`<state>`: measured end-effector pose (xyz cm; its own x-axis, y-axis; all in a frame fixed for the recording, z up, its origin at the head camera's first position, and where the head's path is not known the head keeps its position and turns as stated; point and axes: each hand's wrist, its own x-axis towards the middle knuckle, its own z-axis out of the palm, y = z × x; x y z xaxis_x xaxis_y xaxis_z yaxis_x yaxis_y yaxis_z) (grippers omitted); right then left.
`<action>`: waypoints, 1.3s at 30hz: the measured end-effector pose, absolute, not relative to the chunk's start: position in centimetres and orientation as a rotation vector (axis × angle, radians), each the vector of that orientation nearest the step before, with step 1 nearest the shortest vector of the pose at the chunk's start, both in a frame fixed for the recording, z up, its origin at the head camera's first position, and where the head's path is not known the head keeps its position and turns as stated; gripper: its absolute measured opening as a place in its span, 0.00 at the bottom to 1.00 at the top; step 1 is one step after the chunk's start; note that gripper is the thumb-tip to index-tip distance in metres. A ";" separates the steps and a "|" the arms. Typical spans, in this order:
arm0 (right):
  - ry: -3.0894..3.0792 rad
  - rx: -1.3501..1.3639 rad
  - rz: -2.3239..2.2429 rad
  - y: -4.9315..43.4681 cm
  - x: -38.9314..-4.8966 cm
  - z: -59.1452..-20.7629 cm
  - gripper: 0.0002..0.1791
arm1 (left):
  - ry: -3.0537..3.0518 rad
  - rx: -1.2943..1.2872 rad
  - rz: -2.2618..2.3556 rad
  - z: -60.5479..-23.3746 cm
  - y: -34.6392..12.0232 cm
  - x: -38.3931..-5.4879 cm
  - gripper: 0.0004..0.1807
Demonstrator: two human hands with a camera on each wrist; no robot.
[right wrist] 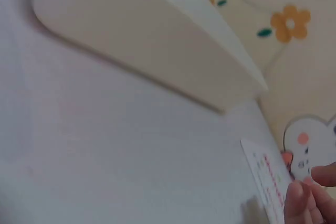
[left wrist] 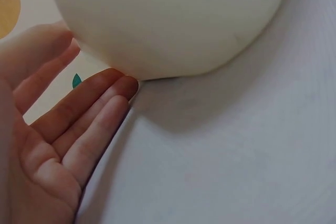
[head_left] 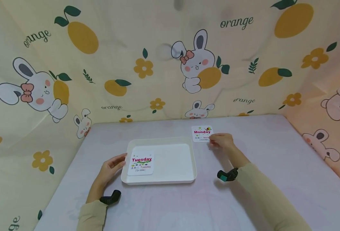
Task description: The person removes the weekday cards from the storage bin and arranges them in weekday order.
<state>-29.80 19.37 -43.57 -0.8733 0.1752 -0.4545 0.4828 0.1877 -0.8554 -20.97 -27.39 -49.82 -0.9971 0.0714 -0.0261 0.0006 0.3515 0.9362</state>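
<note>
A shallow white tray rests on the table, with a "Tuesday" card lying face up at its left side. My left hand touches the tray's left wall, its fingers fairly straight; the left wrist view shows the fingertips right at the tray's lower edge. Past the tray's far right corner lies a "Monday" card, face up. My right hand pinches this card at its lower right edge, covering that corner. In the right wrist view the card shows beside the bunched fingers.
A pale cloth covers the table. Behind it and at the sides hangs a cream curtain printed with rabbits, oranges and flowers. Dark wrist cameras, such as the right one, sit on both wrists.
</note>
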 end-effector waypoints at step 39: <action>1.972 -0.079 -1.730 8.3 -22.3 -42.1 0.22 | 2.525 0.061 1.742 -49.8 -27.5 -21.1 0.26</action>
<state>-22.34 8.33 -42.11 -0.8673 -0.3684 -0.3349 0.2840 0.1863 -0.9405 -21.12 -27.45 -49.80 -0.9965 0.0743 -0.0379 -0.0091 0.3551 0.9348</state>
